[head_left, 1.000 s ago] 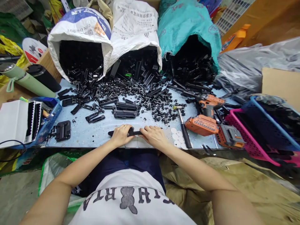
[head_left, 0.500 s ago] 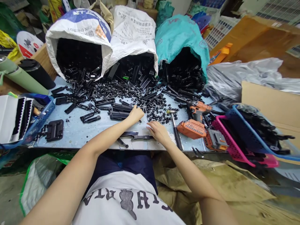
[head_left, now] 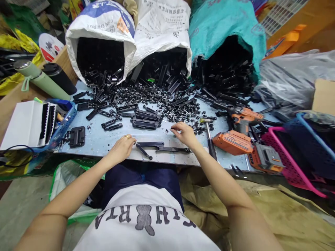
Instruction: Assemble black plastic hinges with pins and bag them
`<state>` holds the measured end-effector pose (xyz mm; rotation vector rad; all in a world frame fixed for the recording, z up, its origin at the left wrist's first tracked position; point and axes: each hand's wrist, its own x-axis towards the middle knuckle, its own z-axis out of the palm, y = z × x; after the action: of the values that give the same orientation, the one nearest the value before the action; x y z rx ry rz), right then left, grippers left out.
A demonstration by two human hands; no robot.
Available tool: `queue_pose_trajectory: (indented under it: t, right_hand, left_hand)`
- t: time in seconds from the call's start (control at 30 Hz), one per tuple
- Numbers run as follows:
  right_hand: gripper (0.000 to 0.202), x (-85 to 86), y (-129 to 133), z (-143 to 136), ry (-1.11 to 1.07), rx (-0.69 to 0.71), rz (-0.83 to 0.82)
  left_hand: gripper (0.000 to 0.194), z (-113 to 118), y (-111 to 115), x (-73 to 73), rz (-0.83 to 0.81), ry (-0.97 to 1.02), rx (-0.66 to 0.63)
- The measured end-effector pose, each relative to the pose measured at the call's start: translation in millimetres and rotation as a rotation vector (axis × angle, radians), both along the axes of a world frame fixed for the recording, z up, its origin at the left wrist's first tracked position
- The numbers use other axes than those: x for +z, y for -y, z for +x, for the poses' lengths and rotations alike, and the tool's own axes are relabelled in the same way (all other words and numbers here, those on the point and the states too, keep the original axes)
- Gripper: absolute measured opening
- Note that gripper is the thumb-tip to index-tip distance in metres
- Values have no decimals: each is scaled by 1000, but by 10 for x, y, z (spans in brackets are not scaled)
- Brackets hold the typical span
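My left hand [head_left: 122,147] is closed in a pinch by the left end of a jointed black arm [head_left: 150,144], which lies near the table's front edge. A dark bit shows at its fingertips; whether it is a loose piece or the arm's end I cannot tell. Past the arm's right part, my right hand [head_left: 185,134] is raised with thumb and finger pinched on a tiny black part. Between and beyond the hands lies a stack of black plastic arms [head_left: 146,119]. Small black screw-like parts [head_left: 180,113] are heaped behind it.
Three sacks spill black parts at the back: white-blue [head_left: 104,24], white [head_left: 162,24] and teal [head_left: 225,21]. On the right are a hammer [head_left: 210,144], an orange cordless drill [head_left: 235,139] and a pink basket [head_left: 288,167]. A blue basket [head_left: 66,127] stands left.
My left hand has come back from the stack of arms to the left end of the jointed arm. My right hand has lifted off the arm's right part. The view has shifted.
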<state>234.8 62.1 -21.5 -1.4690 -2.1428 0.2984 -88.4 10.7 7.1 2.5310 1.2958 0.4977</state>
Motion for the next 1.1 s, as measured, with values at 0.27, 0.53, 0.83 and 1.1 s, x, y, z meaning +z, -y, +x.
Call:
queue_pose_trajectory:
  t: [0.27, 0.53, 0.83, 1.1]
  right_hand:
    - [13, 10, 465, -380, -426, 108, 81]
    - [11, -71, 572, -441, -337, 117, 213]
    - [19, -76, 642, -345, -183, 190, 135]
    - [33, -304, 634, -193, 85, 316, 240]
  left_hand:
    - [28, 199, 8, -31, 70, -268, -5]
    - [26, 166, 8, -394, 215, -131, 49]
    - [32, 517, 111, -443, 302, -68, -39]
    - [46, 901, 3, -442, 42, -149, -157]
